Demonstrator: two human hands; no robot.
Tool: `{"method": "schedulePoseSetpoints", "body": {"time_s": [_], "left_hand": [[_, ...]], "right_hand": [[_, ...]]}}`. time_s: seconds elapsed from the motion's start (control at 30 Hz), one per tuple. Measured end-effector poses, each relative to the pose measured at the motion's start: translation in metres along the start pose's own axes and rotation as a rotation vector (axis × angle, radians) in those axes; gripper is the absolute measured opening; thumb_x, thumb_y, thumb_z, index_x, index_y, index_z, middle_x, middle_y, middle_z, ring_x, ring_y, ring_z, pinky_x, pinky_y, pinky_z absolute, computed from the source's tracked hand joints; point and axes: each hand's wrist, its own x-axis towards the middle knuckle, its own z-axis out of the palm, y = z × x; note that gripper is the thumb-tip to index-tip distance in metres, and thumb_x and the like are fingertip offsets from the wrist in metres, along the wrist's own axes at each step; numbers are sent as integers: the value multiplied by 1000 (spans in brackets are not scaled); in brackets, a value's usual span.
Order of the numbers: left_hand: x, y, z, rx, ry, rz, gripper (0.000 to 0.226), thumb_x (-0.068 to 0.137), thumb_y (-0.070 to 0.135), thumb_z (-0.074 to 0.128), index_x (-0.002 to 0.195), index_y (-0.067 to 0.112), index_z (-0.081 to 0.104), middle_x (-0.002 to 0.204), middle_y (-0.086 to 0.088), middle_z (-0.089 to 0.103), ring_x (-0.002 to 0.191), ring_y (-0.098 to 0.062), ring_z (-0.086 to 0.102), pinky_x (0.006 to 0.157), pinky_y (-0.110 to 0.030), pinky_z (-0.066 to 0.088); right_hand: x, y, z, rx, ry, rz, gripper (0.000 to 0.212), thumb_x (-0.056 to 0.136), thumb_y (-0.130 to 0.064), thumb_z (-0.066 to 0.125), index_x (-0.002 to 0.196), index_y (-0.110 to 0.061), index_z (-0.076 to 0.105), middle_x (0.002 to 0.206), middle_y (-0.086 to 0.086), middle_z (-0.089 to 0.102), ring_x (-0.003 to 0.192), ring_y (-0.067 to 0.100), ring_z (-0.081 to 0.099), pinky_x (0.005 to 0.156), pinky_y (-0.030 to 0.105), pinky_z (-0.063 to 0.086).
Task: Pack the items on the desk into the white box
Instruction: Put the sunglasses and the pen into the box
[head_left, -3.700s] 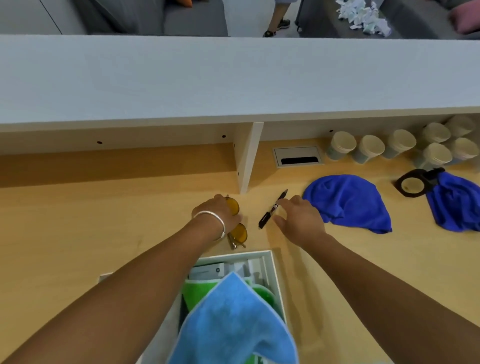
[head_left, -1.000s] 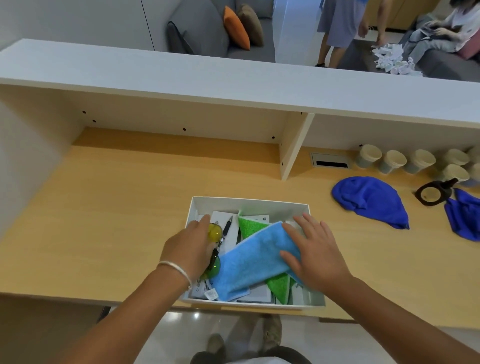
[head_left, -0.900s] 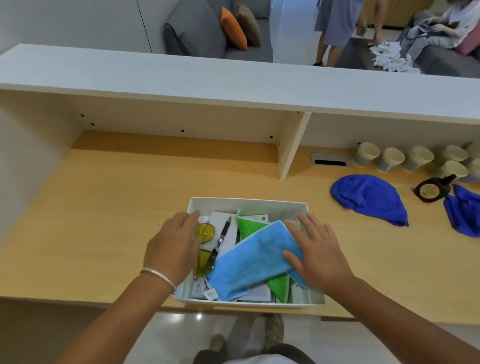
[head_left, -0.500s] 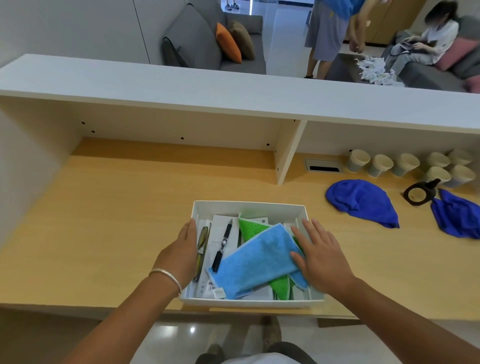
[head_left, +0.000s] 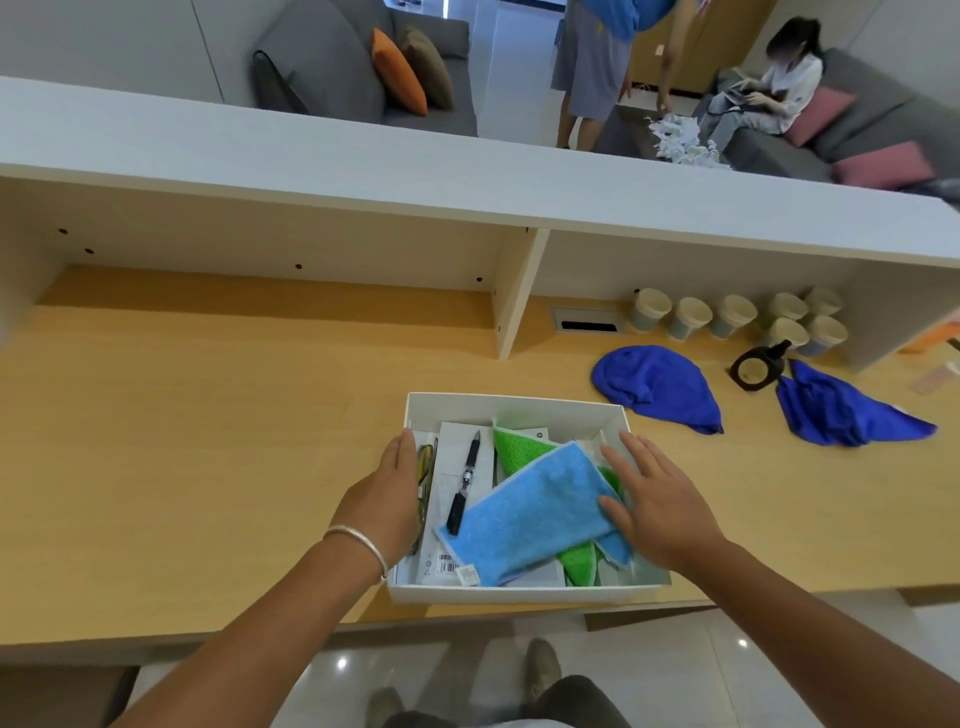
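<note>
Packing looks nearly done: inside the white box (head_left: 511, 401) we see a pen (head_left: 464, 480), yellow glasses (head_left: 425, 467), a green cloth (head_left: 514, 451) and a light blue cloth (head_left: 535, 512). Our left hand (head_left: 387, 499) rests flat against the box's left wall; our right hand (head_left: 657, 506) lies with straight fingers on its right side, neither gripping anything. Right of the box, two dark blue cloths (head_left: 657, 387) remain on the tabletop (head_left: 208, 441). The box's near wall sits at the tabletop edge, with open room left of the box.

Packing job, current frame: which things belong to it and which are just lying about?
Job:
white box
pen
yellow glasses
light blue cloth
green cloth
left hand
right hand

Lying about, probably:
dark blue cloths
paper cups
black ring-shaped tool
</note>
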Motion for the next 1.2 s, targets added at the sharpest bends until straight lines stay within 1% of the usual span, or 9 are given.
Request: {"method": "schedulePoseSetpoints", "body": {"time_s": [0.37,0.67,0.73,0.83,0.93,0.97,1.03,1.1,1.2], "left_hand": [[26,125,38,8,20,-32,83,86,-2,41,152,17,-5,162,5,-5,45,-12,41,42,-21,31],[45,263,82,19,42,-16,81,90,7,44,153,18,-6,162,2,1,44,-9,40,42,-18,30],[49,286,88,35,37,-8,81,90,7,44,152,15,-7,162,1,-1,50,-9,45,45,-17,32],[52,313,94,95,-5,10,81,90,8,42,150,10,-13,161,-2,-7,78,-12,60,60,-17,45],[53,328,93,76,4,5,79,93,15,43,151,14,-10,162,1,-2,55,-8,47,48,-17,33],[54,328,90,78,22,23,76,95,24,42,151,16,-8,162,2,1,59,-8,50,49,-17,33],[58,322,81,94,85,78,74,95,43,38,152,20,-5,162,2,7,98,-9,60,58,-17,43],[71,317,69,101,152,131,76,93,54,35,152,24,-2,161,-1,10,135,-17,40,82,-28,52],[107,317,48,176,167,222,73,92,60,30,152,28,4,161,-5,10,146,-22,18,113,-38,27]], "right_hand": [[-10,139,1,177,71,-34,72,90,-52,52,150,-27,22,160,2,16,144,20,22,108,33,29],[-21,286,-4,313,58,-30,74,90,-45,57,151,-31,17,160,-7,8,143,12,19,104,24,28],[-25,308,-7,318,52,-14,74,89,-44,58,151,-29,20,161,-7,9,143,13,20,104,27,32],[-30,331,-11,304,40,16,74,88,-40,61,150,-26,24,160,-4,13,142,17,26,102,30,36],[-32,340,-12,302,49,42,73,86,-36,65,149,-21,30,159,2,20,139,21,32,103,31,35],[-32,340,-12,296,56,41,73,86,-35,66,148,-20,32,158,4,22,139,23,33,104,32,34],[-30,338,-16,288,79,62,72,86,-35,66,147,-19,33,157,6,24,139,25,33,105,35,33],[-26,334,-23,290,116,97,71,86,-35,66,147,-19,34,157,6,26,137,26,36,105,40,36],[-12,329,-36,249,191,133,69,85,-39,65,146,-20,38,155,7,30,132,29,42,101,44,40]]}}
